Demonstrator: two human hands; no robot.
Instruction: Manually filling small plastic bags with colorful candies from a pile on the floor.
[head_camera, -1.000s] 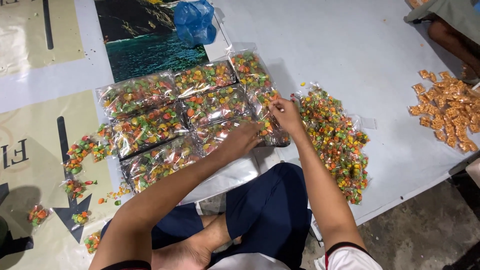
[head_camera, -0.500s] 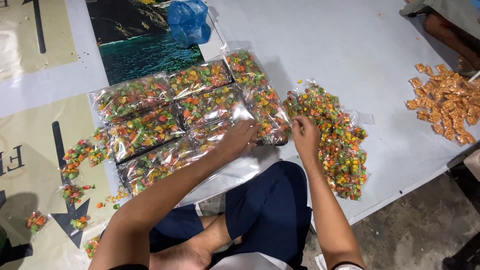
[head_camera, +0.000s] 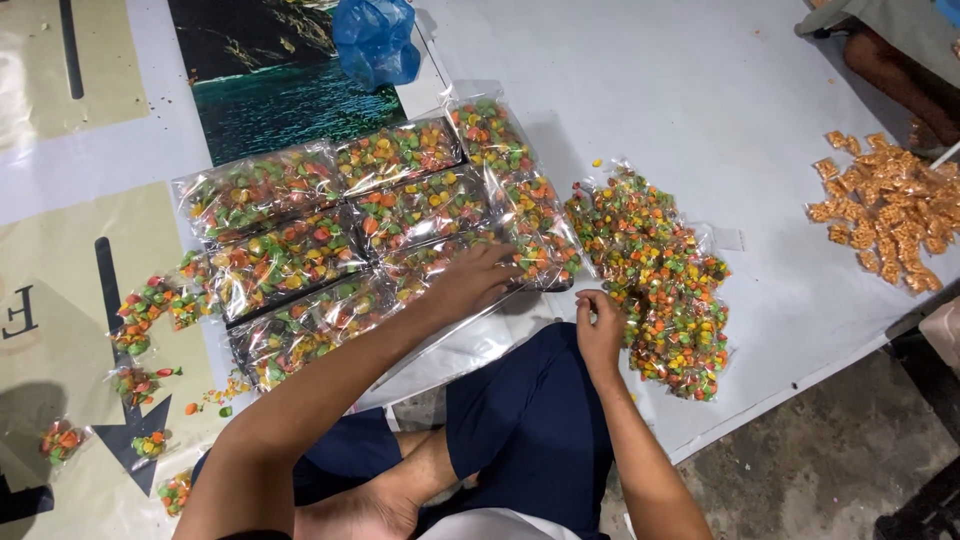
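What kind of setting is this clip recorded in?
Probably an informal floor-level packing spot, not a factory line. The person sits on printed banner sheets spread over bare concrete, with large clear bags of colourful snacks, a heap of small packets and an orange packet pile.

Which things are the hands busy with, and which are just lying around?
In use:
left hand resting on the big packs
right hand at the edge of the small-packet pile

Lying about:
blue bag
orange packets far right
stray packets on the left
poster underneath
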